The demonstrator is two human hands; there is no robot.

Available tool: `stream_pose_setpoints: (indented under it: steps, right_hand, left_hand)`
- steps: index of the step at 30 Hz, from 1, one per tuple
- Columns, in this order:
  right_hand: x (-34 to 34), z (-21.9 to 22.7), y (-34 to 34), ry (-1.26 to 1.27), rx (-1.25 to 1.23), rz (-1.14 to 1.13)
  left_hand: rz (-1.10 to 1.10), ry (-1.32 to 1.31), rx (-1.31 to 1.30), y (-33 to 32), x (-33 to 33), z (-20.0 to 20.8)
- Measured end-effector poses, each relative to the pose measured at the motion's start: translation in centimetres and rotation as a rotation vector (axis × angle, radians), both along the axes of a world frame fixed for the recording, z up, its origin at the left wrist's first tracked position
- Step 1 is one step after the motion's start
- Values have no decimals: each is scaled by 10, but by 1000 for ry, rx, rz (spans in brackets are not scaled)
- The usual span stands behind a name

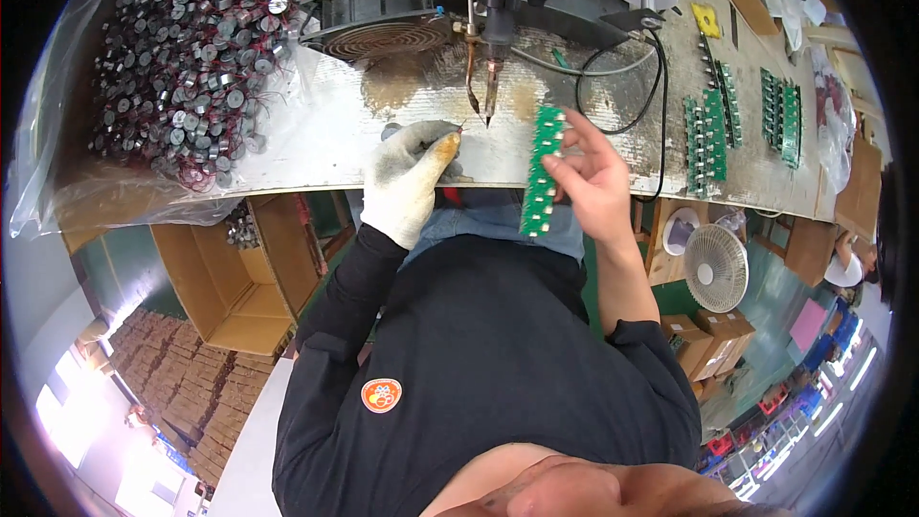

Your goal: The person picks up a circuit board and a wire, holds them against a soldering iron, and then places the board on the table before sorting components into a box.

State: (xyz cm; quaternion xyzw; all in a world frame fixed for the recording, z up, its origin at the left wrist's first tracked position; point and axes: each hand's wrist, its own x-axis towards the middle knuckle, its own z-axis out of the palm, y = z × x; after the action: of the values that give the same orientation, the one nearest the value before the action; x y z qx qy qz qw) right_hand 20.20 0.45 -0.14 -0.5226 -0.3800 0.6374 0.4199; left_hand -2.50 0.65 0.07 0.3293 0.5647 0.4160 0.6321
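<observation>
Clearly the green circuit board strip (542,172) is light, thin, stiff yet snappable, best pinched by its bare edges; the bare right hand (592,182) grasps it so, near its upper end, above the counter (316,129) edge. Its long axis runs nearly upright, top toward the soldering tips (483,86). The gloved left hand (410,177) pinches something tiny there, too small to tell.

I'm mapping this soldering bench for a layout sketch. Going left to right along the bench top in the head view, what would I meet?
Pile of small round metal parts in a clear bag → gloved left hand → soldering tips → green circuit board strip held in the bare right hand → green circuit boards lying on the bench.
</observation>
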Motion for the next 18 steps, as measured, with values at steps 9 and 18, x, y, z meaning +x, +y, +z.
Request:
stream_pose_setpoints:
  steps: [9, 18]
  right_hand:
    - [-32, -2, 2, 135, 39, 76]
    - [-35, -10, -3, 126, 79, 121]
  left_hand:
    - [21, 25, 9, 3, 13, 3]
    - [76, -120, -63, 5, 18, -1]
